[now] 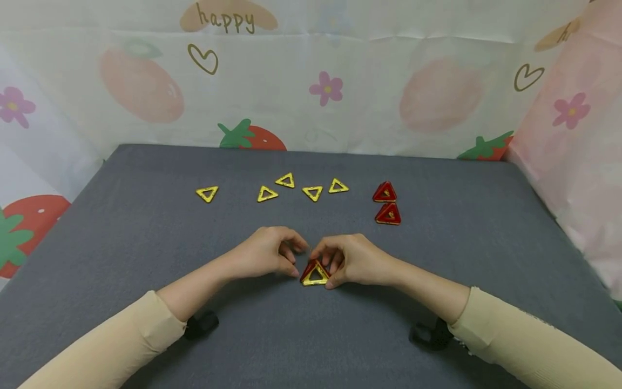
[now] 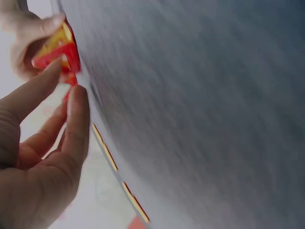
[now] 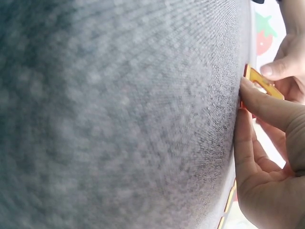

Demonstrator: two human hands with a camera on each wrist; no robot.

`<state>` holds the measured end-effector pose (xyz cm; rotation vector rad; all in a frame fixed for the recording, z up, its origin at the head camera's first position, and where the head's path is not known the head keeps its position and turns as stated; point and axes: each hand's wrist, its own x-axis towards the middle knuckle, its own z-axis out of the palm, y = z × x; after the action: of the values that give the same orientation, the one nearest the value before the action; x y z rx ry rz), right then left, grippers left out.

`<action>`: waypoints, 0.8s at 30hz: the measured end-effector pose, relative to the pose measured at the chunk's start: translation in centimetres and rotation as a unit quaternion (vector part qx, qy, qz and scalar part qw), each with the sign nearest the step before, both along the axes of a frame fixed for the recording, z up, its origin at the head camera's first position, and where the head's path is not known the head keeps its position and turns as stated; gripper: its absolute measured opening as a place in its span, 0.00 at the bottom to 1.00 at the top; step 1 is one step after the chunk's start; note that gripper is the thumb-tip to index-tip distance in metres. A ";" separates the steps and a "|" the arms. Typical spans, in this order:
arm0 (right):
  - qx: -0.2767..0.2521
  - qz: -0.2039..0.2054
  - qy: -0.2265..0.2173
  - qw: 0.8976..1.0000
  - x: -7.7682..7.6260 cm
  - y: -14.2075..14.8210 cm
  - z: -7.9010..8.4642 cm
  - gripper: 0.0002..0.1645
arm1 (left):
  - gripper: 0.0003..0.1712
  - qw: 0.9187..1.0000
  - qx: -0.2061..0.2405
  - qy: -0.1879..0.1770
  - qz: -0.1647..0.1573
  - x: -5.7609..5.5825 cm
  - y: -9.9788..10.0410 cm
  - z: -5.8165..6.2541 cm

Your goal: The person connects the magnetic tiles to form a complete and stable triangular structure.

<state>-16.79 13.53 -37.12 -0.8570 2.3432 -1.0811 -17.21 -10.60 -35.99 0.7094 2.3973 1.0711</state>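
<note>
A small pyramid of triangular magnetic tiles point(image 1: 315, 282) stands on the grey tabletop between the hands, a yellow frame facing the near side and red tiles behind it. My right hand point(image 1: 357, 261) holds its right side, thumb low at the front corner and fingers bent over the back. At the left, my left hand point(image 1: 266, 251) has loosely curved fingers, its thumb tip right beside the pyramid's left edge. In the left wrist view that thumb overlaps the pyramid's red side point(image 2: 69, 51). The right wrist view shows the yellow tile point(image 3: 273, 90) beyond the right thumb.
Farther back lie several flat yellow triangle tiles, one point(image 1: 207, 187) apart at the left and another point(image 1: 312, 189) near the middle. Two red pyramids point(image 1: 385, 185) stand one behind the other at the right. A printed cloth point(image 1: 369, 65) rises behind the table.
</note>
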 end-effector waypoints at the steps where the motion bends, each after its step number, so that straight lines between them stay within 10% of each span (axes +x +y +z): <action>1: 0.001 -0.001 0.000 1.000 0.0 0.0 0.0 0.28 | 0.26 1.000 0.002 -0.001 0.005 -0.1 -0.3 0.1; 24: 0.011 -0.006 0.006 1.000 0.1 -0.1 0.0 0.29 | 0.08 0.999 -0.017 0.047 -0.001 1.5 2.0 -0.7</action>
<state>-16.72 13.48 -37.13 -0.8448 2.3685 -1.0550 -15.70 -8.61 -36.72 0.7661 2.4870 1.0142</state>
